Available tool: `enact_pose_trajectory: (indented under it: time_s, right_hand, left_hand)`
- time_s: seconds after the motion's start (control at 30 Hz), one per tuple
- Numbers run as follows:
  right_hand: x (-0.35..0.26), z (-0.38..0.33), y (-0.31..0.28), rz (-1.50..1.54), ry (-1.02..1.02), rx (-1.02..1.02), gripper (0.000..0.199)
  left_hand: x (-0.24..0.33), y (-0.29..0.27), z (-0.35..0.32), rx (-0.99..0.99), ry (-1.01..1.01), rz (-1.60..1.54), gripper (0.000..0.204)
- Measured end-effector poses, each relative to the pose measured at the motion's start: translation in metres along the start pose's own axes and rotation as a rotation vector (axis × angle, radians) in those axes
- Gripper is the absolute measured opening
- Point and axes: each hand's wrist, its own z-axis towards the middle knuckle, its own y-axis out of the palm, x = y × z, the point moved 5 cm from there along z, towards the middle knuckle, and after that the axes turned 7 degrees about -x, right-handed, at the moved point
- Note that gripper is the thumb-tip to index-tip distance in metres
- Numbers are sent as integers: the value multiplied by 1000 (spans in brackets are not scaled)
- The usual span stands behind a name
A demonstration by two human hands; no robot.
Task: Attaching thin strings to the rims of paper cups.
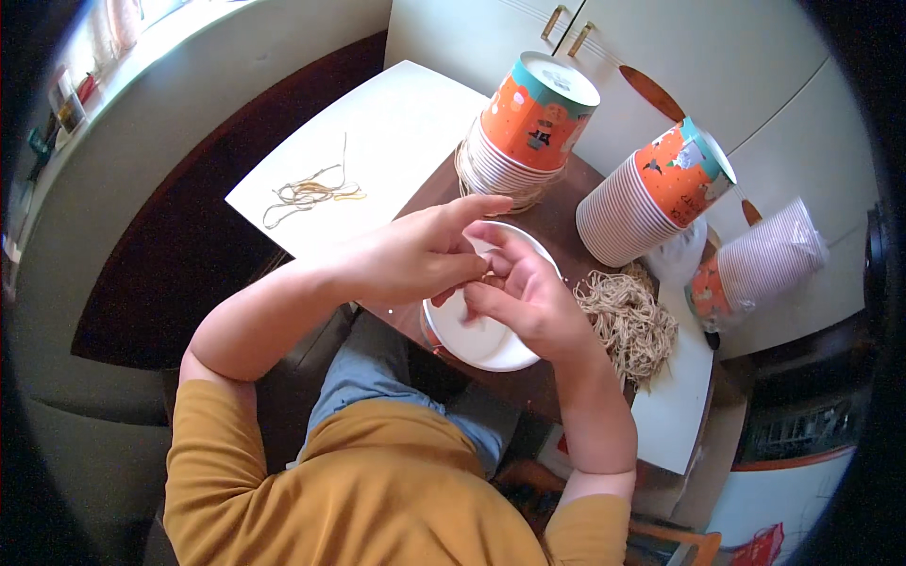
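Note:
Both my hands meet above a paper bucket (505,354) with a white inside and rim, which stands on the brown table in front of me. My left hand (415,253) comes in from the left with one finger stretched out and the others closed near the right fingertips. My right hand (530,294) has its fingers bent, thumb and fingertips pinched together. Whatever the fingertips hold is too small and hidden to make out. Right of my right hand lies a tangled heap of beige string (628,325).
Behind the bucket stands a stack of upturned orange paper buckets (533,127), with string around its base. A second stack (656,193) leans to its right, and a plastic-wrapped stack (755,259) lies beyond. Loose strings (311,193) lie on the white board (396,123) at left.

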Motion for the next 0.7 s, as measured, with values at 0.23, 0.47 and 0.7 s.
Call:
enact_pose_trajectory:
  time_s: [0.23,0.47,0.7]
  right_hand:
    - [-3,1,-19,-416,-69,339,14]
    - [34,21,-43,-356,151,377,14]
    - [38,32,-48,-368,228,434,14]
  left_hand:
    - [-9,-27,-10,98,-18,-20,55]
    - [-83,-53,-2,349,-19,270,27]
    - [-87,-49,11,276,38,160,24]
